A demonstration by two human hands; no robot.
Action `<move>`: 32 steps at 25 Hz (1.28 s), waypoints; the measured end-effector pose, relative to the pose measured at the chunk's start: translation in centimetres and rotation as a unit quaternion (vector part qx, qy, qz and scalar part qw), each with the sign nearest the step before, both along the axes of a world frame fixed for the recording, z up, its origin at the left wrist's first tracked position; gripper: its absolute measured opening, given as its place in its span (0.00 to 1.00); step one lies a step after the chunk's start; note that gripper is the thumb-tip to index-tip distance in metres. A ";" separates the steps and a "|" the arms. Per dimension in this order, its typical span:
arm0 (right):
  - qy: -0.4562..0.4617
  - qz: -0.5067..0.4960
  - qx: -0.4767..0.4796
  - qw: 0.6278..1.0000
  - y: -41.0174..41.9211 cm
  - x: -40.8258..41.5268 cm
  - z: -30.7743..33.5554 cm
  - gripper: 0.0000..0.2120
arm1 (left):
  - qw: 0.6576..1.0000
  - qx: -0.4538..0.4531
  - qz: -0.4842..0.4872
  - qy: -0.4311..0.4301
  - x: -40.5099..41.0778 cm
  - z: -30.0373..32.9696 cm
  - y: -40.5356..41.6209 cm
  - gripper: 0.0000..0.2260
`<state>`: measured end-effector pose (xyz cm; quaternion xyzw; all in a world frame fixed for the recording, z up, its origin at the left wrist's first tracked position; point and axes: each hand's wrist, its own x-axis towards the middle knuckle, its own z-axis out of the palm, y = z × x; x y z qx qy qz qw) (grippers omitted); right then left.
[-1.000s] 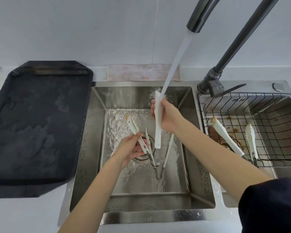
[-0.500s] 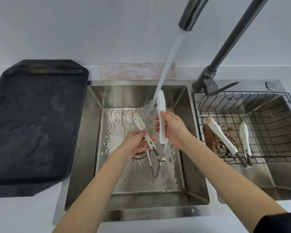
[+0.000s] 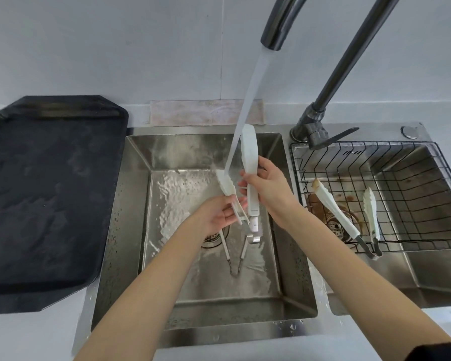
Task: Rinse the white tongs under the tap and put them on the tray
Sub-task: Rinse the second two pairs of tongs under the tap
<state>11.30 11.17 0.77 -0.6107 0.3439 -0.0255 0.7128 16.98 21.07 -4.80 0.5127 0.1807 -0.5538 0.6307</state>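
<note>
I hold the white tongs [image 3: 250, 157] spread in a V over the left sink basin [image 3: 193, 332]. My right hand [image 3: 268, 186] grips the upright arm. My left hand [image 3: 216, 214] grips the other arm, which leans to the left. Their metal hinge end hangs below my hands. Water runs from the dark tap spout [image 3: 279, 22] and strikes the tip of the left arm. The black tray [image 3: 50, 191] lies on the counter left of the sink, with nothing on it.
A thin metal-hinged pair of tongs [image 3: 232, 269] lies on the basin floor near the drain, partly hidden by my hands. In the right basin a wire basket [image 3: 427, 178] holds another stained white pair [image 3: 333, 207]. The tap base [image 3: 313, 128] stands between the basins.
The stream hit the arm in my right hand a second ago; now it lands on the tip of the arm in my left hand. Both hands have drawn closer together.
</note>
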 end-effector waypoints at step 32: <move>0.194 -0.087 0.193 0.958 0.2 -0.7 -5.7 0.16 | 0.993 -0.031 0.109 -0.027 3.2 1.8 -4.1 0.16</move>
